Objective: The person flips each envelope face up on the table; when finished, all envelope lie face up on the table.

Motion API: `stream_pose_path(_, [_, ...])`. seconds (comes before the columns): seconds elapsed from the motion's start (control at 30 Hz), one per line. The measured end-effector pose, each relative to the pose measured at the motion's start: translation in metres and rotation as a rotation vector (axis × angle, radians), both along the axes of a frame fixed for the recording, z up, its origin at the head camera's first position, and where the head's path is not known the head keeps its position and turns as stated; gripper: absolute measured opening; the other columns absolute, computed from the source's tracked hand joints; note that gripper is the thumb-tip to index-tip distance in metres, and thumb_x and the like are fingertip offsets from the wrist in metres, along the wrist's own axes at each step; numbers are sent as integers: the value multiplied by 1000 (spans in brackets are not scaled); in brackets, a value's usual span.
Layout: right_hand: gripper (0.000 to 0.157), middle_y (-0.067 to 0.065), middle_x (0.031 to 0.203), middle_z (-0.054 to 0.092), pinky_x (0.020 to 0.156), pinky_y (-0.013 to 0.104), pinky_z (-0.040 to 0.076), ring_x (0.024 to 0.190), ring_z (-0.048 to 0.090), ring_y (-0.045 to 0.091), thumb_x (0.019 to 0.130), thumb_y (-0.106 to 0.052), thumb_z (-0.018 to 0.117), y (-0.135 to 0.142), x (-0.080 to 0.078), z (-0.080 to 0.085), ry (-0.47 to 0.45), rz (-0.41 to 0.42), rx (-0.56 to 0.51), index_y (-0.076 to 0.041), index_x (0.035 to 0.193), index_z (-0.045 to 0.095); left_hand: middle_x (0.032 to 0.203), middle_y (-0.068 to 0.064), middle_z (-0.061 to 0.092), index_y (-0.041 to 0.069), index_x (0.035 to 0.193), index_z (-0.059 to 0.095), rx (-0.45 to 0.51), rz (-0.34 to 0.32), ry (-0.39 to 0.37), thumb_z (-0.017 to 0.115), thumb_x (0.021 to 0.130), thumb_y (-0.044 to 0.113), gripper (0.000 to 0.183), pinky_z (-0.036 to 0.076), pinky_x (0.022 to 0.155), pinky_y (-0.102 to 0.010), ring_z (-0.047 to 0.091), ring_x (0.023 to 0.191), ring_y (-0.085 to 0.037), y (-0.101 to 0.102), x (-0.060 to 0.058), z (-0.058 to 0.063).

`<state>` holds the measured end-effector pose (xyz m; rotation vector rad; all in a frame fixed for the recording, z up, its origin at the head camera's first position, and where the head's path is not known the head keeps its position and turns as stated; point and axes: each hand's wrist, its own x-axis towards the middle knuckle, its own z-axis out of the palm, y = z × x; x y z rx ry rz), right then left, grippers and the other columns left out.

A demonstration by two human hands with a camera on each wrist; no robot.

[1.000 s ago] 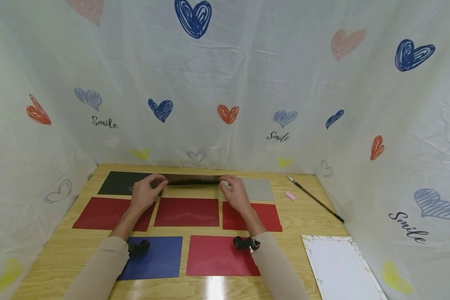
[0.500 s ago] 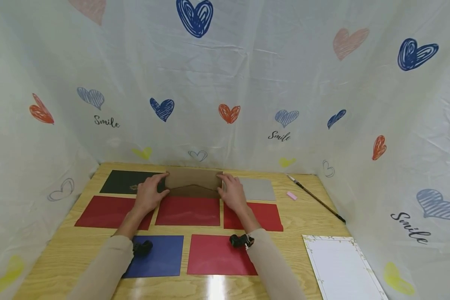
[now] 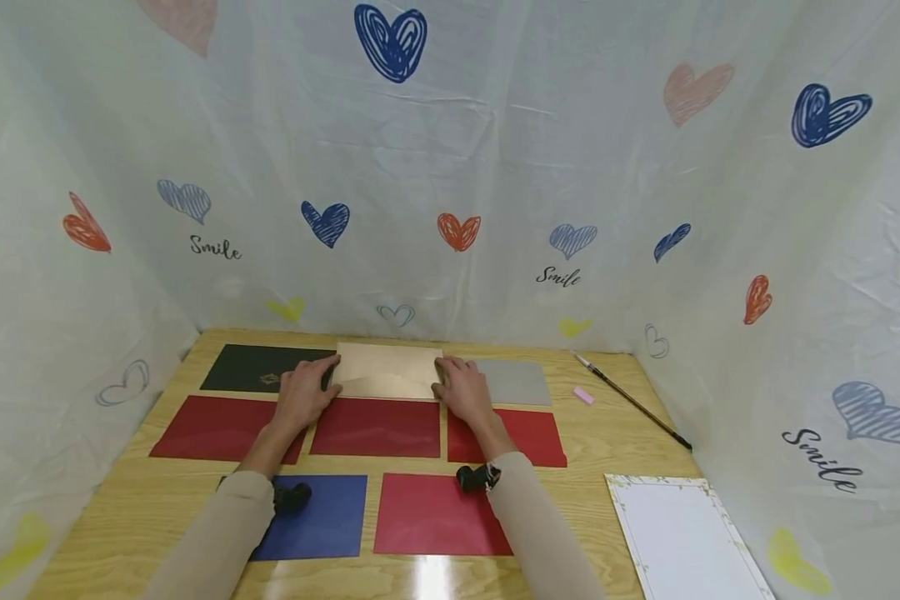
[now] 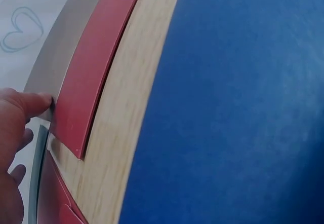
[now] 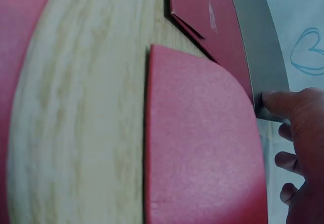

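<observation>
A golden-tan envelope [image 3: 388,371] lies at the back middle of the table, its plain smooth face up. My left hand [image 3: 303,392] holds its left short side, with the thumb at the near corner. At the opposite short side, my right hand [image 3: 463,390] holds it the same way. In the left wrist view the thumb of the left hand [image 4: 12,148] touches the envelope [image 4: 63,36]. The right wrist view has the right hand [image 5: 309,133] with its thumb on the corner and other fingers curled below. A dark red envelope [image 3: 375,427] lies just in front.
A dark green envelope [image 3: 258,367] and a grey one [image 3: 513,382] flank it. Red envelopes [image 3: 210,427] lie left and right in the middle row. Nearer are a blue [image 3: 322,521] and a pinkish-red envelope [image 3: 435,517]. Rightward are a brush [image 3: 633,400], pink eraser-like block [image 3: 582,396] and bordered paper [image 3: 682,533].
The envelope was tilted up edge-on, then showed its brown back with a flap line. Now it lies with its golden face up, both hands still at its ends.
</observation>
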<state>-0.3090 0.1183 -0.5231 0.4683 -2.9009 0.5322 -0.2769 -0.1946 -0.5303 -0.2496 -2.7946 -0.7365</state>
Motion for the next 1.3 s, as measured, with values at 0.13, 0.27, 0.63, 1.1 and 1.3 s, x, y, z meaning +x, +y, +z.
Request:
stream_pose_path(0.13, [39,7,135,62,90,53,49,117,56,32,96,-33,69,2,-1,-4,2,-10,26,-17,131,67,127,-22,66,5,144,55,-4,7,-11,73,93,21,56,31,97,-65,49,124,-45,1,2,-2])
stream_pose_path(0.27, [33,5,131,64,88,50,51,113,58,30,96,-35,69,3,-1,-6,2,1,40,-18,125,71,120,-22,67,6,139,60,-10,18,-16,72,94,22,50,29,99,-63,49,123,-43,1,3,-3])
stream_pose_path(0.63, [31,5,129,65,85,49,53,110,58,30,97,-34,68,3,0,-7,7,9,43,-17,122,73,115,-23,69,8,136,63,-4,24,-20,72,94,24,46,29,98,-64,49,122,-43,2,2,-1])
stream_pose_path(1.1, [31,5,130,64,84,48,53,110,58,29,98,-33,67,2,0,-9,7,6,40,-17,124,72,114,-23,71,9,137,62,23,32,-41,71,95,26,46,27,101,-65,46,126,-44,1,-1,-6])
stream_pose_path(1.3, [34,7,132,63,87,49,53,112,58,31,99,-33,66,3,0,-8,1,18,19,-14,126,70,120,-24,68,7,138,61,57,42,-37,70,95,25,47,25,102,-67,45,126,-45,2,-1,-7])
